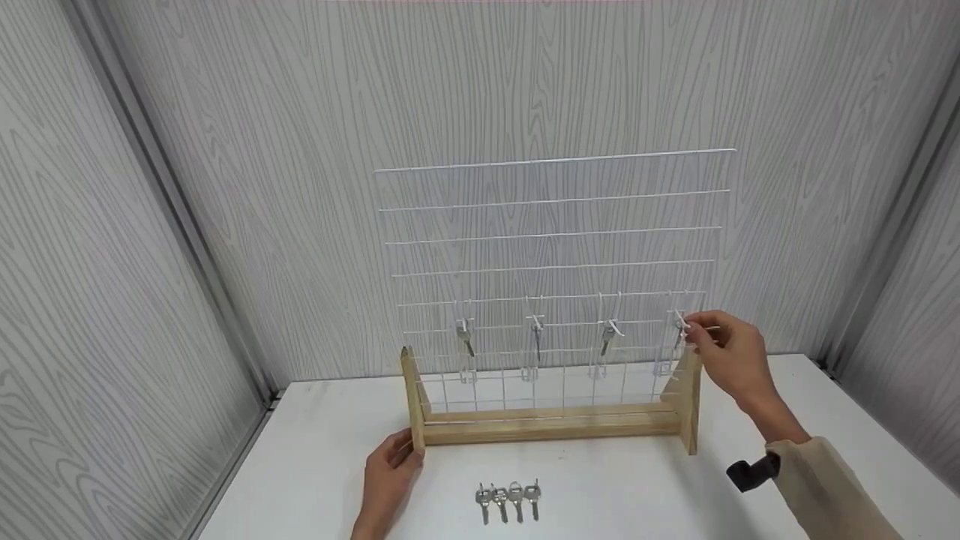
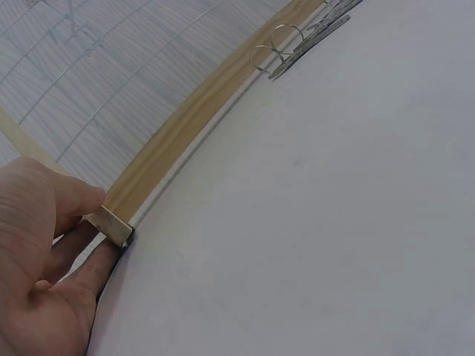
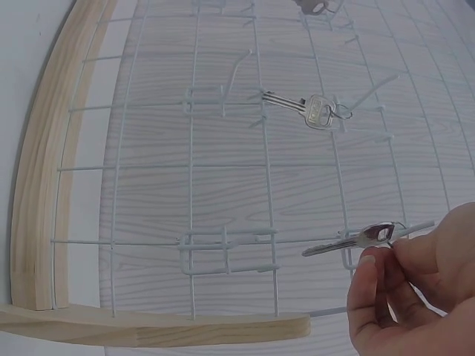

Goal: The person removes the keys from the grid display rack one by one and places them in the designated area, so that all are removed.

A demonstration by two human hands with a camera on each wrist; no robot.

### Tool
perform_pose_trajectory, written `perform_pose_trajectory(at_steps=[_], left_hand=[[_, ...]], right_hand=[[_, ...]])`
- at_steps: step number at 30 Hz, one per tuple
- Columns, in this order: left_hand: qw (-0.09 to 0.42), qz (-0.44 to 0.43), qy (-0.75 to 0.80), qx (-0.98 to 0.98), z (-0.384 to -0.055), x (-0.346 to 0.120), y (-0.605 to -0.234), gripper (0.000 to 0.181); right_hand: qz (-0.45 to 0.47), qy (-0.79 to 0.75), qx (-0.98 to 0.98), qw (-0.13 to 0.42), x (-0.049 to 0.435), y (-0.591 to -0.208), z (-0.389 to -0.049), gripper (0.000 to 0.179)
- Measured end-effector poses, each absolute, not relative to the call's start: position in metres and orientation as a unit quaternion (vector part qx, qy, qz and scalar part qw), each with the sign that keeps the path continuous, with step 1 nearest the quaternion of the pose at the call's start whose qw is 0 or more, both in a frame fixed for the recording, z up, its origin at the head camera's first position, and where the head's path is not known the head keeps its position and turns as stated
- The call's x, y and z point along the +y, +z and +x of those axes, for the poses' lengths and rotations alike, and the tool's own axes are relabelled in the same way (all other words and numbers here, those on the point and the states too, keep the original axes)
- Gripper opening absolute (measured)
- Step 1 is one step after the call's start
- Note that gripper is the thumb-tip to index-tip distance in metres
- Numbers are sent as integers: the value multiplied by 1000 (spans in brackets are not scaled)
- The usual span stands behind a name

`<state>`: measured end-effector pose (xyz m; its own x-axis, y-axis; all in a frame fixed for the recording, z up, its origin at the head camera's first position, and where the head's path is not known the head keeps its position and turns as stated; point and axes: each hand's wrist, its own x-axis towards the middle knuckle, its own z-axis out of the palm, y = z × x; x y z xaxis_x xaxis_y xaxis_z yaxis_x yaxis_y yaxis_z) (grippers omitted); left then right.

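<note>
My right hand (image 1: pixel 733 360) pinches the ring of a silver key (image 3: pixel 371 236) at the rightmost upper hook of a white wire grid (image 1: pixel 551 236). In the right wrist view the key's blade points left, away from my fingertips; whether the ring is on the hook I cannot tell. My left hand (image 1: pixel 388 476) grips the front foot of the stand's left wooden upright (image 1: pixel 412 401), with the thumb on top in the left wrist view. Three more keys hang on the other upper hooks: a left one (image 1: pixel 465 337), a middle one (image 1: pixel 537 336) and a right one (image 1: pixel 607 337).
Several silver keys with rings, among them one key (image 1: pixel 516 501), lie in a row on the white table (image 1: pixel 600 495) before the stand. Lower hooks (image 1: pixel 530 373) sit beneath the upper ones. A wooden crossbar (image 1: pixel 555 431) joins the uprights. Wood-grain panels (image 1: pixel 315 187) enclose the table.
</note>
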<state>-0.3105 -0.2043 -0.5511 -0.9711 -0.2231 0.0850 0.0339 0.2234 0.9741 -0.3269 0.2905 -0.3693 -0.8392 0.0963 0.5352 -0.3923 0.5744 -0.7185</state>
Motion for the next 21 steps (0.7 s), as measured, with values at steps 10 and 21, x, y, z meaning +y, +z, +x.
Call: perform_pose_trajectory(at_steps=[10,21], left_hand=[[102,63,-617,-778,-312,-205,-552,47],[92,76,-616,-779,-311,-204,-550,45]], right_hand=[[95,454,-842,276,292,-370,-326,26],[100,453,-840,282,293,-370,-319,26]])
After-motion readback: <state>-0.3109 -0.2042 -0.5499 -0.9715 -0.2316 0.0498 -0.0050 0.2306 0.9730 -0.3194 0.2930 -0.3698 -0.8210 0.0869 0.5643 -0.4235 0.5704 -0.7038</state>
